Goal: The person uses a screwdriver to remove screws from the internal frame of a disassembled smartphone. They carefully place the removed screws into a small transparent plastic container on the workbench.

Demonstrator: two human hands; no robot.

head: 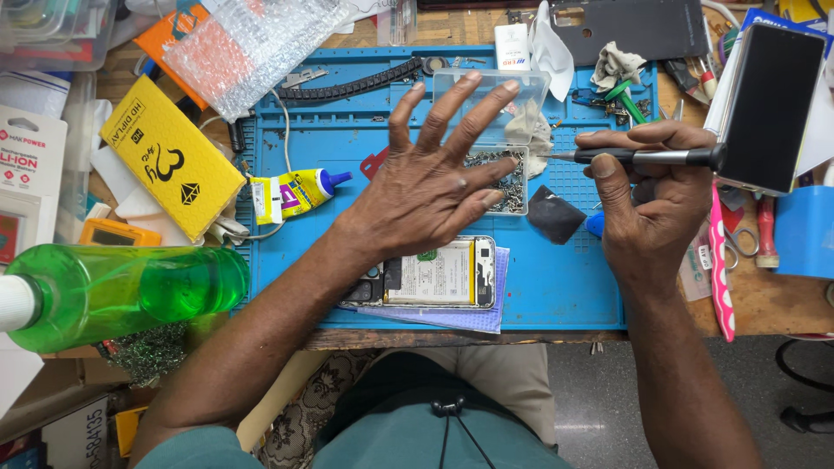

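My left hand (432, 174) hovers with fingers spread above a small clear plastic box of screws (512, 178), its fingertips at the box's edge and holding nothing that I can see. My right hand (647, 195) grips a slim black and silver screwdriver (647, 157), its tip pointing left toward the screw box. An opened phone (434, 274) with its back off and battery showing lies on a bluish cloth (473, 317) on the blue work mat (556, 278), just below my left wrist.
A green plastic bottle (130, 291) lies at the left. A yellow flat box (169, 156), a glue tube (300, 191), bubble wrap (252, 43), a dark phone (769, 108) at the right, pink tweezers (719, 260) and a black pick (556, 214) surround the mat.
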